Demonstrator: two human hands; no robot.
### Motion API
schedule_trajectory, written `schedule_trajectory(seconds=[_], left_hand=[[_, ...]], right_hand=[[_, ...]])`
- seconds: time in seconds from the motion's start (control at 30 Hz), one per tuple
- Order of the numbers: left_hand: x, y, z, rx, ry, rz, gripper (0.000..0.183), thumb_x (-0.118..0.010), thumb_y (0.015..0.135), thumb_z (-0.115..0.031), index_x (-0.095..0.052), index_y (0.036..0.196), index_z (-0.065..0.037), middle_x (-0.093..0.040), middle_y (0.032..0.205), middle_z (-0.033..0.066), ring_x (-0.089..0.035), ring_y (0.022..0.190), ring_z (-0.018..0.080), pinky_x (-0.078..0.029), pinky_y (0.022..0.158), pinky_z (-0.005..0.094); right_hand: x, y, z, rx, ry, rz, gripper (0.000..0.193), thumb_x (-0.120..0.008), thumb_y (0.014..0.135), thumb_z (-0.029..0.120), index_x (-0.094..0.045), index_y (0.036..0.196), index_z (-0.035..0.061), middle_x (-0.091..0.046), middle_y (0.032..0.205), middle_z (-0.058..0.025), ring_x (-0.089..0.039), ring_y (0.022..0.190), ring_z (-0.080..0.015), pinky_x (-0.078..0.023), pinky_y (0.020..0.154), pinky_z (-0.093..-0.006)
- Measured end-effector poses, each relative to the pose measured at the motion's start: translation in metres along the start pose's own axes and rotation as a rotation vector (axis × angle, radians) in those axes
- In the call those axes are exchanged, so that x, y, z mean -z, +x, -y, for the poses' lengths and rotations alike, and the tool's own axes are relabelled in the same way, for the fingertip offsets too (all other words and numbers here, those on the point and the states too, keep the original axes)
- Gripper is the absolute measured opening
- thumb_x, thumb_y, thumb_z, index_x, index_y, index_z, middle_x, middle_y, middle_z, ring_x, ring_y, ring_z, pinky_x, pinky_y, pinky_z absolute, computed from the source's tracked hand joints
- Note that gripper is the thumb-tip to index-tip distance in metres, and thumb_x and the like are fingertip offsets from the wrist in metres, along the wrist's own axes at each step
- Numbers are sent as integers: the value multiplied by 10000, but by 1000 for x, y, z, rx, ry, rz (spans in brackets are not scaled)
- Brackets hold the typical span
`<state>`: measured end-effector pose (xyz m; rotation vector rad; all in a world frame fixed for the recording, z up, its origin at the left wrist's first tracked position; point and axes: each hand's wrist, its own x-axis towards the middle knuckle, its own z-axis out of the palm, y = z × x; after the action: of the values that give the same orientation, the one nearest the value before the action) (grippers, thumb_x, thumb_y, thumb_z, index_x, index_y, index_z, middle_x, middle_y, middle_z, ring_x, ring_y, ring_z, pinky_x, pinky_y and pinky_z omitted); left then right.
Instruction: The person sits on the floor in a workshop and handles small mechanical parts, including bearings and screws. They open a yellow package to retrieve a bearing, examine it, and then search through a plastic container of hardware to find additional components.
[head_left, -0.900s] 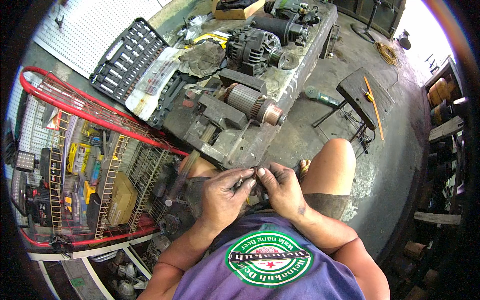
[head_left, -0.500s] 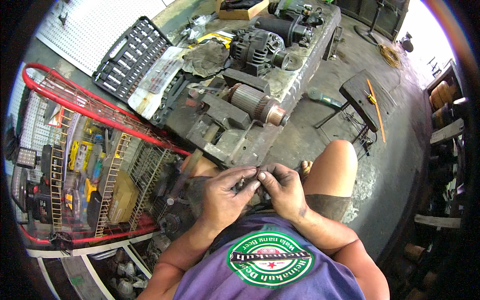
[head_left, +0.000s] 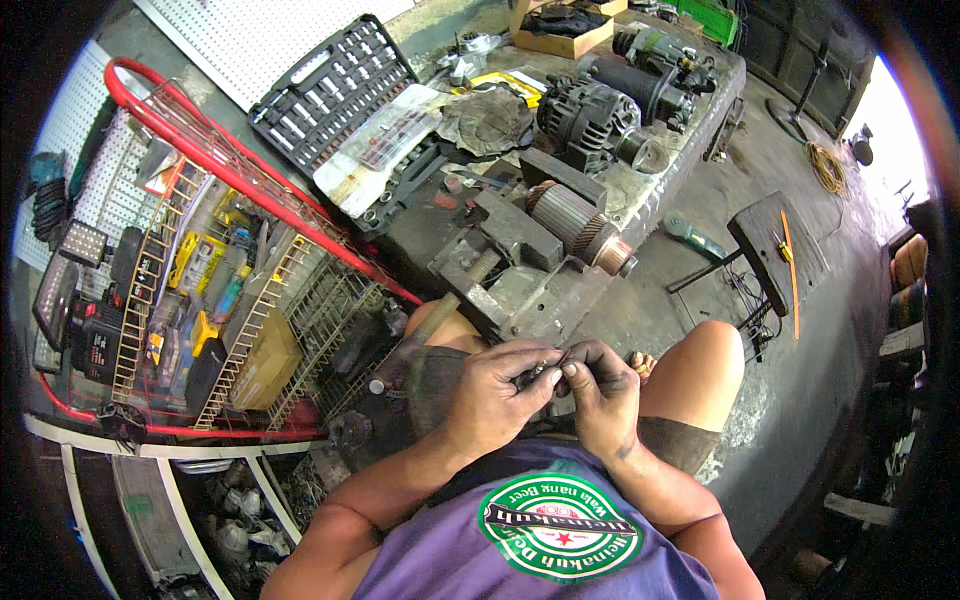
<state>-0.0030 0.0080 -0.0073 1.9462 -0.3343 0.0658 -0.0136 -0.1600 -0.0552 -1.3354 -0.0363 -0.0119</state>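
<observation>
My left hand point(head_left: 495, 395) and my right hand point(head_left: 604, 395) meet in front of my shirt, above my lap. Thumbs and fingertips of both are pinched together on a small dark part point(head_left: 534, 376); fingers cover most of it, so its kind stays unclear. Just beyond them is the bench vise point(head_left: 515, 232), its screw handle side toward me. Between its jaws rests a motor armature point(head_left: 568, 215) with copper windings and a copper commutator at its right end.
Behind the vise lie an alternator point(head_left: 590, 120), a starter motor point(head_left: 640, 88) and an open socket set point(head_left: 335, 95). At left stands a red-framed wire rack point(head_left: 240, 190) of tools. An angle grinder point(head_left: 695, 237) lies on the floor near a small stool point(head_left: 770, 250).
My view has turned, so the bench and rack appear farther right and lower. My hands stay pinched together, with the fingers slightly shifted around the small part.
</observation>
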Motion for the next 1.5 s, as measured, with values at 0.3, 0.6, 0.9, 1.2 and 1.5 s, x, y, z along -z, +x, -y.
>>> schedule_trajectory(seconds=[0.3,0.6,0.9,1.2,1.5], left_hand=[[3,-1,-4,4,-14,-13,230,-798,903,-20,-772,1127,23,-780,1144,154,-758,1041,238,-597,915,352],[11,-1,-8,8,-26,10,201,-789,926,-77,-775,1107,9,-783,1103,156,-762,1035,232,-594,909,349],[30,-1,1,259,-240,77,115,-754,968,-93,-757,1042,-5,-764,965,58,-698,898,115,-570,828,301],[37,-3,8,112,-106,110,156,-810,920,-140,-752,1006,-24,-767,975,79,-722,906,159,-574,851,321],[31,-2,18,-116,-123,46,173,-752,966,-140,-745,1049,12,-747,1064,143,-738,1018,294,-578,909,379]], right_hand=[[-5,-3,5,-30,41,-3,84,-627,1067,29,-658,1014,-28,-668,889,-38,-617,791,-115,-533,724,-276],[-3,0,9,-23,49,43,64,-650,1041,29,-643,997,-16,-676,898,-45,-622,813,-105,-531,729,-264],[13,10,0,-393,602,32,120,-694,977,90,-639,1074,48,-717,1015,-139,-703,722,-228,-607,629,-350],[13,11,-9,-535,513,84,143,-658,946,-10,-635,1084,17,-704,913,-136,-683,715,-230,-591,675,-348],[9,-1,10,-292,46,233,292,-796,978,179,-731,1178,-23,-704,905,-8,-572,785,-83,-455,702,-248]])
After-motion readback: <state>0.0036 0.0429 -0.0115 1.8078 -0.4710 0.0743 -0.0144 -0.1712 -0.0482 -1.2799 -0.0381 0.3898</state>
